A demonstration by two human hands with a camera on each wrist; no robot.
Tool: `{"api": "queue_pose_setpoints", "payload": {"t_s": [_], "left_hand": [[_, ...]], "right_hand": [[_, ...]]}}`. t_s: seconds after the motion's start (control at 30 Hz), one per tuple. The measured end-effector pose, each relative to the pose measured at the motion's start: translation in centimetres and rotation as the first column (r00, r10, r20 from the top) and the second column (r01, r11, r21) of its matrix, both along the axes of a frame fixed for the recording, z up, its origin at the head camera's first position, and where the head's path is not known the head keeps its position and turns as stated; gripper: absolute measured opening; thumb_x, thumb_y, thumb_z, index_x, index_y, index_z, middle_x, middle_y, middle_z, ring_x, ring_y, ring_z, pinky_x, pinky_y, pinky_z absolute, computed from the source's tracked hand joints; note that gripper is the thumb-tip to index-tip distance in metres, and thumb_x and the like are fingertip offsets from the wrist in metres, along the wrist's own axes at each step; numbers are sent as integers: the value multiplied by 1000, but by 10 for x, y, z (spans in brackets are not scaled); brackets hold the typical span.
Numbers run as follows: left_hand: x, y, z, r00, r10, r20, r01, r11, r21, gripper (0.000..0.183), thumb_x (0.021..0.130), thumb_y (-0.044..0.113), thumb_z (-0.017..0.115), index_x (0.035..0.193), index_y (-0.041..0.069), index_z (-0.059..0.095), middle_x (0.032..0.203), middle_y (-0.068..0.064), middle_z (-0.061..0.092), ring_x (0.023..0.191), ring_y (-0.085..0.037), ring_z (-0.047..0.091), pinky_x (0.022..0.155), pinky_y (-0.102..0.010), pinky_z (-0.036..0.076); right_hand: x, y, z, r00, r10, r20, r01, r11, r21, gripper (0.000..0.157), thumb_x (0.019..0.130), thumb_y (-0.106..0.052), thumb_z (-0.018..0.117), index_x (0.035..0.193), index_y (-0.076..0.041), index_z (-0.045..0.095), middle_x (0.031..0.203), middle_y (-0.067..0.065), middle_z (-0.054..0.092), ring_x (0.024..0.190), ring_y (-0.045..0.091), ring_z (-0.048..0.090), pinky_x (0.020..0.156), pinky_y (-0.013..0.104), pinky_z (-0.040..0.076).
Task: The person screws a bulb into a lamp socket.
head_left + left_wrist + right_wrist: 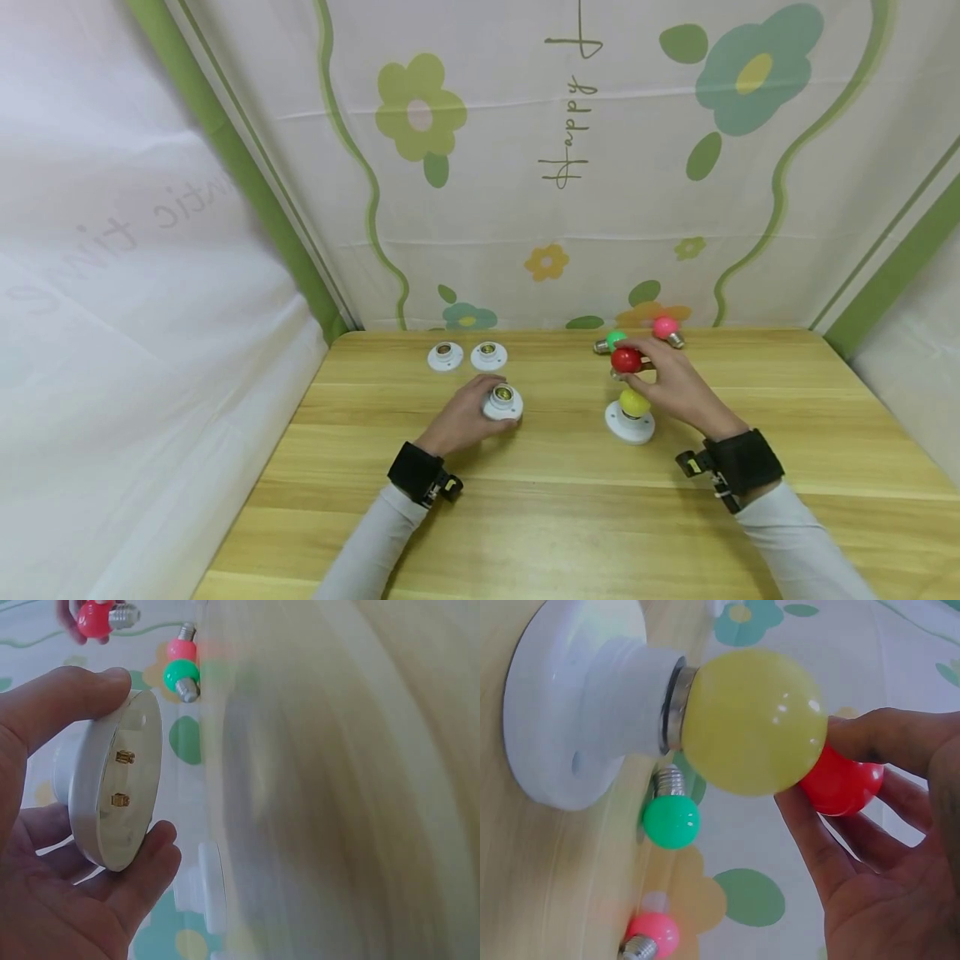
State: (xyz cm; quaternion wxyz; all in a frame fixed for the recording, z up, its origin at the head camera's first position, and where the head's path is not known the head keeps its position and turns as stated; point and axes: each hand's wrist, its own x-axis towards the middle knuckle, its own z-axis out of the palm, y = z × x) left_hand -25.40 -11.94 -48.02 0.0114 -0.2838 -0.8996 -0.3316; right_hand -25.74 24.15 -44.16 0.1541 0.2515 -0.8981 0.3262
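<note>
My left hand (pixel 467 415) grips a white round lamp holder (pixel 513 410) by its rim, its socket facing up. In the left wrist view the lamp holder (pixel 133 776) is clear of the table, and brass terminals show in its hollow underside. My right hand (pixel 672 390) holds a red light bulb (pixel 626 360) by its globe, the metal screw base pointing down and away from the palm. Right below it, a yellow light bulb (pixel 634 403) sits upright in another white lamp holder (pixel 627 430). In the right wrist view the yellow bulb (pixel 750 724) partly hides the red one (pixel 846 784).
Two more white lamp holders (pixel 445 357) (pixel 489 356) stand at the back left of the wooden table (pixel 555 517). A green bulb (pixel 616 338) and a pink bulb (pixel 664 327) lie at the back right, by the printed fabric wall (pixel 480 208).
</note>
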Motion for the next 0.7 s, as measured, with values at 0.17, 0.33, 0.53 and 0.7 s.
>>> {"api": "queue_pose_setpoints", "payload": {"t_s": [0.17, 0.33, 0.53, 0.7], "left_hand": [[1, 6, -1, 1000, -21, -10, 21, 1000, -9, 72, 77, 34, 80, 135, 4, 50, 136, -4, 51, 118, -17, 51, 101, -35, 45], [2, 12, -3, 1000, -29, -2, 29, 999, -19, 71, 77, 35, 80, 135, 6, 50, 135, -5, 51, 117, -16, 51, 100, -34, 45], [3, 18, -3, 999, -36, 14, 37, 999, -32, 73, 78, 38, 79, 136, 7, 48, 134, -4, 50, 116, -14, 51, 100, -31, 45], [4, 24, -3, 999, -48, 23, 49, 998, -29, 73, 78, 37, 79, 136, 7, 48, 134, -3, 50, 116, -13, 51, 100, -31, 45]], "right_hand": [[1, -5, 4, 999, 18, -29, -18, 1000, 11, 51, 80, -7, 77, 126, -6, 57, 121, 10, 60, 103, 27, 59, 81, 47, 56], [2, -9, 6, 998, 43, -55, -42, 999, 17, 49, 79, -7, 77, 124, -7, 57, 118, 9, 61, 101, 25, 59, 79, 45, 57], [3, -13, 9, 996, 74, -45, -74, 997, 12, 49, 79, -7, 78, 124, -9, 57, 116, 6, 63, 100, 21, 60, 78, 40, 58], [5, -18, 11, 995, 93, -44, -92, 996, 19, 50, 80, -8, 77, 125, -11, 57, 120, 7, 62, 101, 21, 61, 77, 40, 58]]}}
